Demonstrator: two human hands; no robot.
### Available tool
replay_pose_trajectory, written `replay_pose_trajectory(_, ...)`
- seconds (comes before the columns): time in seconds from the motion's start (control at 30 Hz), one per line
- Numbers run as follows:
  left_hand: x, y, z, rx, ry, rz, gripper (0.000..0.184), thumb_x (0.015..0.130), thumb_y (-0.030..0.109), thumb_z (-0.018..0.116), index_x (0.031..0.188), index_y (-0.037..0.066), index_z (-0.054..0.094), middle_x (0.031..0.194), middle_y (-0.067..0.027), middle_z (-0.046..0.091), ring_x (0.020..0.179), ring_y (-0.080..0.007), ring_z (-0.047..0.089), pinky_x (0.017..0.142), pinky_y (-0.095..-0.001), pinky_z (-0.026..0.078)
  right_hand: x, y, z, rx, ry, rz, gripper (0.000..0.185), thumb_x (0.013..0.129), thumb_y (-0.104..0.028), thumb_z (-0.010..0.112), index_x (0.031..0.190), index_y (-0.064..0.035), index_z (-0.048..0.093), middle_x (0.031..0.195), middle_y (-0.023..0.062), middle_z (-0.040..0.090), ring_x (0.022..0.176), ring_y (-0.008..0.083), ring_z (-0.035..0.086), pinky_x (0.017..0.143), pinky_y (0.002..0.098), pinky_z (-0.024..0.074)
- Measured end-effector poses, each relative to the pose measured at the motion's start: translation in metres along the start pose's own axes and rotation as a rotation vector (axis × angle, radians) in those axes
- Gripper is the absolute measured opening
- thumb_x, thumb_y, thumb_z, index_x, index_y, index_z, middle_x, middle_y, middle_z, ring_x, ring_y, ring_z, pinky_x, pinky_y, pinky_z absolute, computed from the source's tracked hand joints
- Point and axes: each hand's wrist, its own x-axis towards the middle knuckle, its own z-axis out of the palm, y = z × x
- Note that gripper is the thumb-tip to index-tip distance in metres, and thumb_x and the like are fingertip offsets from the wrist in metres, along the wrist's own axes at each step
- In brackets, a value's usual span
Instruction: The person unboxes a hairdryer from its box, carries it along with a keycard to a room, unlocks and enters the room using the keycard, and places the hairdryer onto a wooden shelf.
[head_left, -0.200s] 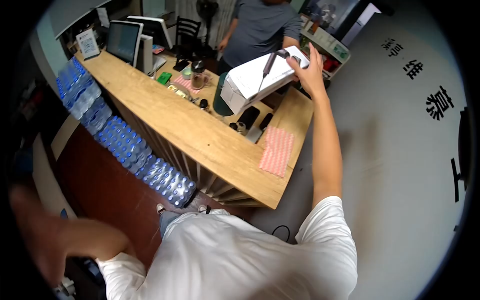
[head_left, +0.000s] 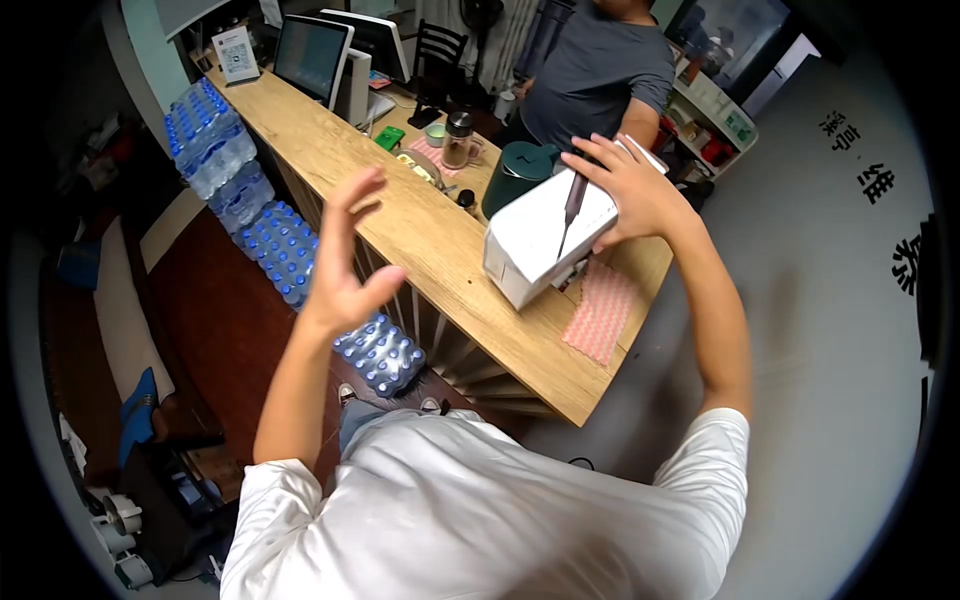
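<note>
My right hand (head_left: 640, 190) is closed on the far right end of a white cardboard box (head_left: 525, 235), fingers over the top and thumb at the near side. On the box top is a dark, slim tool with a thin tip, which looks like a printed picture. The box is held tilted above the wooden counter (head_left: 420, 245). My left hand (head_left: 345, 260) is raised to the left of the box, fingers spread and curved, holding nothing. Beyond the box stands a person in a grey shirt (head_left: 600, 75); their forearm (head_left: 640, 125) reaches down behind my right hand, and their hand there is hidden.
A dark green bin (head_left: 520, 170), a glass jar (head_left: 458, 140) and a small green bowl (head_left: 435, 133) stand behind the box. A pink patterned mat (head_left: 600, 315) lies on the counter. Monitors (head_left: 312, 60) are at the far left. Packs of bottled water (head_left: 280, 245) line the counter's front.
My left hand has swung up from the lower left toward the box. The box has come lower and nearer, still in my right hand. The view has shifted left.
</note>
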Motion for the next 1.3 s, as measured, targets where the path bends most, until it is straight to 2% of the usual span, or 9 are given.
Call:
replay_pose_trajectory(0.07, -0.008, -0.021, 0.018, 0.054, -0.102, -0.054, 0.099, 0.069, 0.058, 0.07, 0.142, 0.005, 0.03, 0.142, -0.0156, 0.037, 0.128, -0.0303, 0.04, 0.105, -0.0443, 0.033, 0.005, -0.01, -0.007, 0.118, -0.087, -0.065, 0.102, 0.045, -0.027, 0.083, 0.138, -0.0154, 0.043, 0.12, 0.0159, 0.052, 0.108, 0.0327, 0.052, 0.099, 0.0423, 0.0393)
replay_pose_trajectory(0.1, -0.013, -0.023, 0.029, 0.068, -0.165, -0.074, 0.102, 0.068, 0.06, 0.071, 0.142, 0.004, 0.029, 0.142, -0.0166, 0.036, 0.129, -0.0306, 0.04, 0.105, -0.0446, 0.033, 0.005, -0.015, -0.005, 0.15, -0.17, -0.065, 0.097, 0.044, -0.029, 0.084, 0.132, -0.0122, 0.048, 0.112, 0.015, 0.053, 0.101, 0.0316, 0.053, 0.088, 0.039, 0.0437)
replay_pose_trajectory(0.23, -0.026, -0.023, 0.052, 0.061, -0.327, -0.111, 0.113, 0.06, 0.051, 0.083, 0.144, 0.002, 0.025, 0.141, -0.021, 0.035, 0.131, -0.0337, 0.038, 0.108, -0.044, 0.03, 0.002, -0.031, 0.013, 0.211, -0.125, -0.101, 0.086, 0.046, -0.037, 0.084, 0.12, -0.0048, 0.055, 0.106, 0.0139, 0.051, 0.099, 0.0298, 0.052, 0.08, 0.0387, 0.0429)
replay_pose_trajectory(0.47, -0.029, -0.031, -0.002, 0.13, -0.264, -0.175, 0.104, 0.057, 0.026, 0.087, 0.141, 0.003, 0.031, 0.133, -0.0195, 0.043, 0.119, -0.0344, 0.05, 0.101, -0.0414, 0.041, 0.027, -0.132, 0.003, 0.239, 0.149, 0.091, 0.079, 0.05, -0.036, 0.081, 0.118, -0.0028, 0.058, 0.104, 0.0134, 0.052, 0.095, 0.0288, 0.05, 0.082, 0.0374, 0.0398)
replay_pose_trajectory(0.57, -0.004, -0.018, -0.031, 0.593, -0.535, 0.008, 0.094, 0.053, 0.033, 0.086, 0.135, 0.01, 0.045, 0.13, -0.0204, 0.045, 0.121, -0.0369, 0.045, 0.103, -0.0451, 0.037, 0.049, -0.148, 0.025, 0.312, 0.193, 0.181, 0.083, 0.052, -0.039, 0.082, 0.121, -0.0011, 0.056, 0.106, 0.0149, 0.052, 0.097, 0.0299, 0.05, 0.084, 0.0384, 0.0399)
replay_pose_trajectory(0.63, 0.013, -0.024, -0.03, 0.766, -0.585, 0.084, 0.093, 0.052, 0.036, 0.084, 0.134, 0.013, 0.046, 0.13, -0.0176, 0.047, 0.122, -0.0359, 0.044, 0.106, -0.0478, 0.031, 0.062, -0.159, 0.04, 0.377, 0.157, 0.297, 0.09, 0.054, -0.045, 0.083, 0.125, 0.0018, 0.054, 0.108, 0.0164, 0.051, 0.099, 0.0315, 0.048, 0.086, 0.0392, 0.04)
replay_pose_trajectory(0.8, 0.059, -0.083, -0.028, 0.776, -0.724, 0.209, 0.092, 0.057, 0.046, 0.077, 0.138, 0.018, 0.044, 0.124, -0.0136, 0.053, 0.119, -0.0311, 0.049, 0.106, -0.0465, 0.031, 0.107, -0.178, 0.051, 0.369, 0.137, 0.491, 0.093, 0.059, -0.051, 0.08, 0.129, 0.0028, 0.05, 0.11, 0.0165, 0.05, 0.104, 0.0318, 0.046, 0.09, 0.0413, 0.0373)
replay_pose_trajectory(1.0, 0.104, -0.125, -0.061, 0.644, -0.818, 0.416, 0.088, 0.055, 0.047, 0.077, 0.134, 0.018, 0.051, 0.118, -0.0089, 0.057, 0.111, -0.0267, 0.053, 0.097, -0.0402, 0.04, 0.159, -0.208, 0.053, 0.255, 0.009, 0.779, 0.1, 0.069, -0.059, 0.07, 0.137, 0.0055, 0.038, 0.124, 0.0186, 0.049, 0.115, 0.0313, 0.046, 0.097, 0.0438, 0.0332)
replay_pose_trajectory(1.3, 0.112, -0.145, -0.067, 0.582, -0.847, 0.505, 0.087, 0.061, 0.056, 0.073, 0.134, 0.016, 0.05, 0.119, -0.0109, 0.056, 0.113, -0.0296, 0.052, 0.096, -0.0442, 0.038, 0.17, -0.218, 0.055, 0.257, 0.098, 0.88, 0.102, 0.062, -0.061, 0.074, 0.135, 0.0037, 0.044, 0.124, 0.0164, 0.053, 0.113, 0.0301, 0.05, 0.093, 0.0383, 0.0365)
